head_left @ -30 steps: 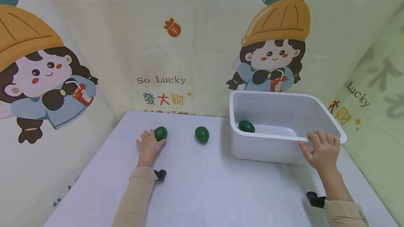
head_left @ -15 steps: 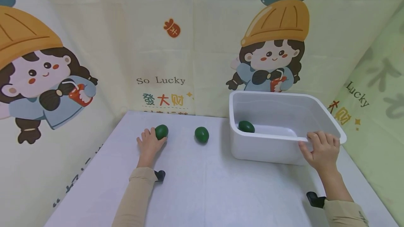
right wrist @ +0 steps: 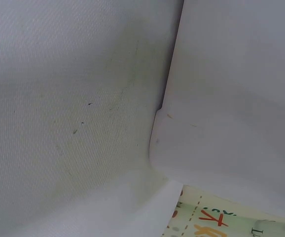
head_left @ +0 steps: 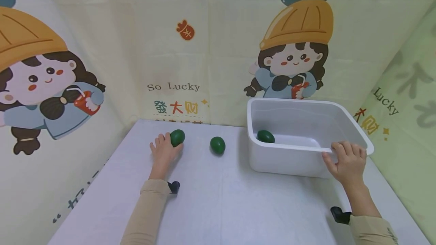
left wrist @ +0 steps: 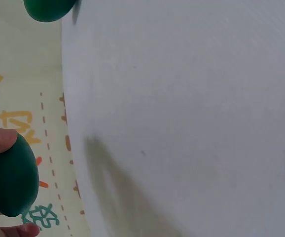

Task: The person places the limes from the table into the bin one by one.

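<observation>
My left hand [head_left: 165,150] grips a dark green egg-shaped object [head_left: 177,137] at the far left of the white table and holds it just above the surface; the left wrist view shows this green egg [left wrist: 10,181] between my fingertips. A second green egg [head_left: 217,144] lies on the table between my hand and the tub, also seen as the loose egg [left wrist: 48,9] in the wrist view. A third green egg [head_left: 265,136] rests inside the white plastic tub [head_left: 286,162]. My right hand [head_left: 346,163] grips the tub's near right rim.
The white table [head_left: 218,203] is walled by cartoon-printed fabric at the back and both sides. The tub wall [right wrist: 231,94] fills the right wrist view. Black wrist camera mounts [head_left: 174,187] sit at both sleeves.
My left hand has lifted the green egg slightly and moved it up and to the right. The right hand and the tub have stayed still.
</observation>
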Motion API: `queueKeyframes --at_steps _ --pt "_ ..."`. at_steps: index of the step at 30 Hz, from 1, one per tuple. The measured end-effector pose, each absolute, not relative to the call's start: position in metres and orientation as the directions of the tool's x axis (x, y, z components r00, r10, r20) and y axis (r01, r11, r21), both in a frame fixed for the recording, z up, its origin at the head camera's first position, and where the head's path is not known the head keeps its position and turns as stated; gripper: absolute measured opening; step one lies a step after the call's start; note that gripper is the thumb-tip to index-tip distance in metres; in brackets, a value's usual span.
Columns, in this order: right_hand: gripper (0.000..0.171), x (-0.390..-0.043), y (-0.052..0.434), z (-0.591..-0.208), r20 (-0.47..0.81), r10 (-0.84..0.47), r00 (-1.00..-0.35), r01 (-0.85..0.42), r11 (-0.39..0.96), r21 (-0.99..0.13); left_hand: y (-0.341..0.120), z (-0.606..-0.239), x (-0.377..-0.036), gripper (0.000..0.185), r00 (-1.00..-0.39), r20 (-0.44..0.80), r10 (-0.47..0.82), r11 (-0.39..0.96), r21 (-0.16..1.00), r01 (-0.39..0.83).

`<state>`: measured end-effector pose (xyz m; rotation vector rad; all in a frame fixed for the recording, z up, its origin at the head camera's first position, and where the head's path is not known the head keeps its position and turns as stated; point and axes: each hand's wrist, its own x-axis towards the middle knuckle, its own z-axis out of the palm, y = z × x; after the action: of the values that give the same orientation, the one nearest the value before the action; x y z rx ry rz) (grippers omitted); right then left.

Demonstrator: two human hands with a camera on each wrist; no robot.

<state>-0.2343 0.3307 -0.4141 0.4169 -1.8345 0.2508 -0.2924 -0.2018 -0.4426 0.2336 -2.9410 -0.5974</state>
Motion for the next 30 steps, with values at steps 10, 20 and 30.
queueKeyframes --at_steps 10,20,30 --pt "0.061 -0.234 0.331 -0.415 0.953 -0.155 -0.260 -0.407 0.913 0.037 -0.189 -0.429 -0.295 0.070 -0.978 0.150 -0.146 0.926 0.369 -0.082" --pt "0.061 -0.233 0.331 -0.414 0.949 -0.156 -0.275 -0.404 0.914 0.034 -0.171 -0.413 -0.299 0.072 -0.972 0.207 -0.112 0.941 0.336 -0.037" --pt "0.061 -0.232 0.331 -0.414 0.948 -0.156 -0.278 -0.404 0.914 0.032 -0.150 -0.395 -0.301 0.073 -0.965 0.253 -0.063 0.946 0.322 0.023"
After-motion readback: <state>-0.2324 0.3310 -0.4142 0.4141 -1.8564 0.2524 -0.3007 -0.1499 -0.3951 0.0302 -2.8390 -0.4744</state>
